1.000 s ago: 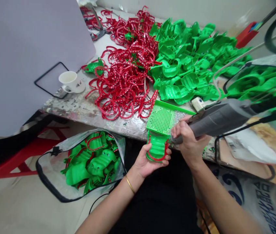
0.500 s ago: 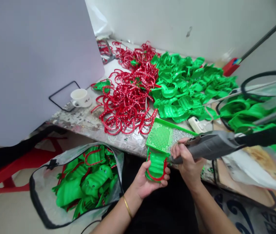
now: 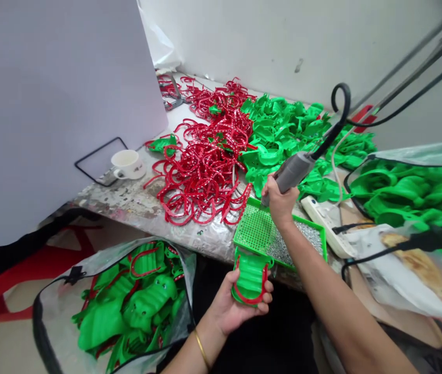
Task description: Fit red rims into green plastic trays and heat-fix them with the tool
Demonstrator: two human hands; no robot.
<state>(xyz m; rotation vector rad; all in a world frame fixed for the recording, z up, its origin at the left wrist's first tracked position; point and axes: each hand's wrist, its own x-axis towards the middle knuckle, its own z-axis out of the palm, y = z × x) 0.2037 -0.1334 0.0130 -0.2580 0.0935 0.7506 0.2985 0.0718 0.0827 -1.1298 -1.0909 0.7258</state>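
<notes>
My left hand [image 3: 231, 311] grips a green plastic part with a red curved strip fitted round it [image 3: 250, 275], held just below the table edge. My right hand [image 3: 279, 200] is wrapped round a grey corded power screwdriver [image 3: 293, 170], tip down over the green perforated tray [image 3: 258, 228] that holds small silvery screws [image 3: 301, 239]. A heap of red curved strips [image 3: 205, 161] lies left of the tray, and behind it a heap of green plastic parts [image 3: 287, 135].
A clear bag of assembled green-and-red parts [image 3: 135, 301] sits on the floor at lower left. A white cup [image 3: 128, 163] stands at the table's left. A white power strip [image 3: 328, 223] lies right of the tray, beside another bag of green parts [image 3: 412, 192].
My right hand has lifted the screwdriver away from the held part and carried it up over the screw tray. The left hand has sunk slightly with its part. The view has tilted upward.
</notes>
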